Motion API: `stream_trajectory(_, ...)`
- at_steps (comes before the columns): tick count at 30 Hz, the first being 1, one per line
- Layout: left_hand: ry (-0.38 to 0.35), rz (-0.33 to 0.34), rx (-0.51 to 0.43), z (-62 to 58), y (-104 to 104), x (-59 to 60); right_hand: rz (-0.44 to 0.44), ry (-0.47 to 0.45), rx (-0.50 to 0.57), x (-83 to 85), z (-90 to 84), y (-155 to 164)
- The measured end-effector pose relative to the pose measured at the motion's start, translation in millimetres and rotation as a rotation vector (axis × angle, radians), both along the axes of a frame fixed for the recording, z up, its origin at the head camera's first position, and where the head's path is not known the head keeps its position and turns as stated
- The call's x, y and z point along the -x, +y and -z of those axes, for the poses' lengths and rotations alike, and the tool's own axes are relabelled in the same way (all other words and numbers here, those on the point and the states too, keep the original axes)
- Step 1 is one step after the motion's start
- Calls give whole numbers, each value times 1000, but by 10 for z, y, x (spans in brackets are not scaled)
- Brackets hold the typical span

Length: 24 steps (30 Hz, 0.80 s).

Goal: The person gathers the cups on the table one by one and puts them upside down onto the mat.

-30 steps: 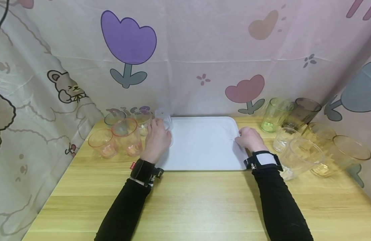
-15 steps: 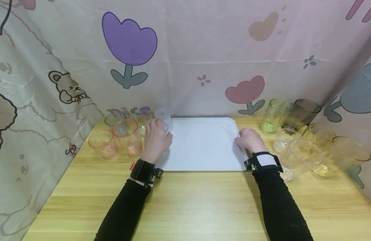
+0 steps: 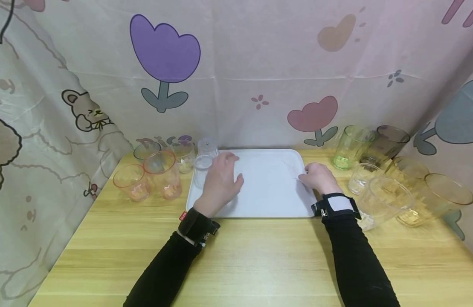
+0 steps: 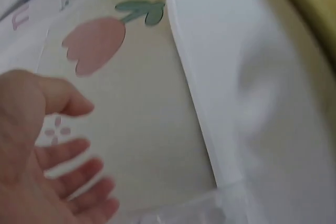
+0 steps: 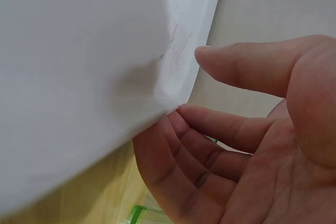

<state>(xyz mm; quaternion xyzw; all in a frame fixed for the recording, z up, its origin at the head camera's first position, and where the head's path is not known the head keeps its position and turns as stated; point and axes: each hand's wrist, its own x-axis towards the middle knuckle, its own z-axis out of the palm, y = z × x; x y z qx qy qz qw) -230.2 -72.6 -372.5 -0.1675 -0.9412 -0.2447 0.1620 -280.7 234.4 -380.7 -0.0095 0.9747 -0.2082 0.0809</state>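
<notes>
The left hand (image 3: 222, 183), grasping nothing, hovered over the white tray (image 3: 268, 187) beside a clear glass (image 3: 199, 175); the right hand (image 3: 320, 177), unclenched, touched the tray's right edge.

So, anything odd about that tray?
Yes: the white tray has thin dark streaks inside its edge, near the right hand, odd on an otherwise plain white surface. Can't tell scuffs from dirt. No spill visible.
</notes>
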Motion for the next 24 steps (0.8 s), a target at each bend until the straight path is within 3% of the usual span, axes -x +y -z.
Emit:
stream_trajectory(7, -91, 303, 228, 130, 198, -78, 4, -3, 5, 4, 7, 11)
stream_trajectory(11, -196, 417, 324, 185, 248, -122, 8, -4, 7, 8, 2, 3)
stream_trajectory(14, -250, 453, 354, 215, 256, -155, 9, -8, 11, 9, -2, -6)
stream_trajectory(19, -250, 459, 335, 225, 241, -196, 2, -5, 16, -7, -15, -15)
stream_trajectory(24, -273, 451, 324, 220, 240, -203, 3, 85, 38, -46, -63, -20)
